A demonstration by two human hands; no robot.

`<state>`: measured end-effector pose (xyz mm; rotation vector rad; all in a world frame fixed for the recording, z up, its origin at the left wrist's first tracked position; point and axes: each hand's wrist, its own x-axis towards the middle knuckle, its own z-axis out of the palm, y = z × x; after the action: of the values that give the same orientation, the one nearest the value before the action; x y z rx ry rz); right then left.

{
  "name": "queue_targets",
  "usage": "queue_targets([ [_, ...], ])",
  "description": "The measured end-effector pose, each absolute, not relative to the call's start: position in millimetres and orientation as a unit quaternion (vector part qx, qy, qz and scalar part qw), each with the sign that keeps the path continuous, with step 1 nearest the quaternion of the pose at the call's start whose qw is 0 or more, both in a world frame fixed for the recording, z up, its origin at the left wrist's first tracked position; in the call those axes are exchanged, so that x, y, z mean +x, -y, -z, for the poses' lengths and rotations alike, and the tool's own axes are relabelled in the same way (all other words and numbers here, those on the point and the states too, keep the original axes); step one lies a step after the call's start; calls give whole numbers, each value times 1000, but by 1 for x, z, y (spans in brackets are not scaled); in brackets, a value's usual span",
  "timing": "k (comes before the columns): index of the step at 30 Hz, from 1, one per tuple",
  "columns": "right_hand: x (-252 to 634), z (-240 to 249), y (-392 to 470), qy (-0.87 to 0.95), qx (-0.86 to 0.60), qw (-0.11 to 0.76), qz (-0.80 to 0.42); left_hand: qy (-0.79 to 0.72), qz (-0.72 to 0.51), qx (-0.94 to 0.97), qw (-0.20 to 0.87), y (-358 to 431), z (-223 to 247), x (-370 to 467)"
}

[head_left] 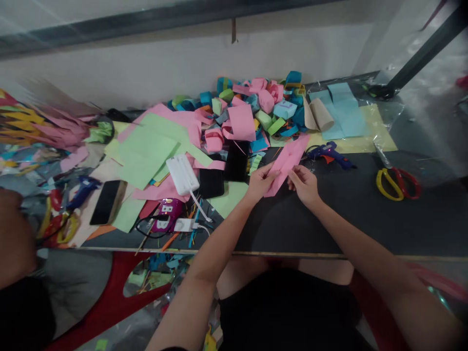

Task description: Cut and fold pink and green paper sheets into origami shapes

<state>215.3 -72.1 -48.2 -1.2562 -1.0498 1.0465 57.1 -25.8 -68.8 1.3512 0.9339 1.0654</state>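
Observation:
A creased pink paper strip [283, 163] is held at a slant above the dark tabletop [292, 229]. My left hand [261, 184] is closed on its lower left side. On its right side the fingers of my right hand [303, 183] pinch the edge. Behind my hands lies a heap of folded paper pieces in pink, blue and green, with a larger pink piece [241, 123] at its front. A blue glue gun [334, 155] rests just right of the strip's upper end.
Scissors with yellow and red handles [398, 184] lie at the right. Green sheets [146, 151], a white power bank [183, 174], phones and a purple power strip [168, 214] cover the left. Another person's arm [14, 239] shows at the far left.

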Motion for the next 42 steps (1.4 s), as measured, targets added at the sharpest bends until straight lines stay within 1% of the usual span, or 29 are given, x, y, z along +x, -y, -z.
queue_targets([
  [3, 220, 42, 78, 415, -560, 567, -438, -426, -442, 594, 521, 25, 66, 54],
  [6, 236, 31, 101, 457, -585, 528, -412, -466, -396, 677, 409, 30, 61, 51],
  [8, 248, 27, 122, 513, -604, 508, -337, -472, -345, 740, 332, 35, 60, 50],
  [10, 256, 25, 141, 542, -632, 492, -254, -447, -296, 796, 280, 39, 61, 52],
  [14, 261, 25, 152, 503, -615, 559, -236, -392, -244, 861, 214, 41, 63, 54],
  [17, 264, 23, 145, 521, -622, 558, -175, -375, -219, 879, 198, 41, 61, 52],
  [19, 265, 22, 141, 557, -630, 518, -156, -373, -208, 884, 192, 39, 59, 50],
  [21, 264, 23, 138, 633, -624, 439, -133, -380, -190, 886, 186, 37, 57, 47],
  [24, 254, 27, 134, 767, -562, 300, -76, -379, -165, 891, 187, 33, 55, 42],
  [26, 245, 30, 132, 806, -533, 253, -47, -375, -164, 894, 182, 30, 55, 39],
  [31, 228, 33, 123, 799, -559, 220, -38, -368, -149, 904, 160, 24, 51, 35],
  [37, 228, 24, 110, 787, -583, 197, -36, -311, -104, 934, 145, 16, 40, 39],
  [39, 231, 26, 109, 785, -589, 187, -47, -304, -112, 934, 151, 19, 37, 34],
  [42, 237, 34, 109, 763, -611, 192, -90, -310, -160, 924, 158, 30, 38, 19],
])
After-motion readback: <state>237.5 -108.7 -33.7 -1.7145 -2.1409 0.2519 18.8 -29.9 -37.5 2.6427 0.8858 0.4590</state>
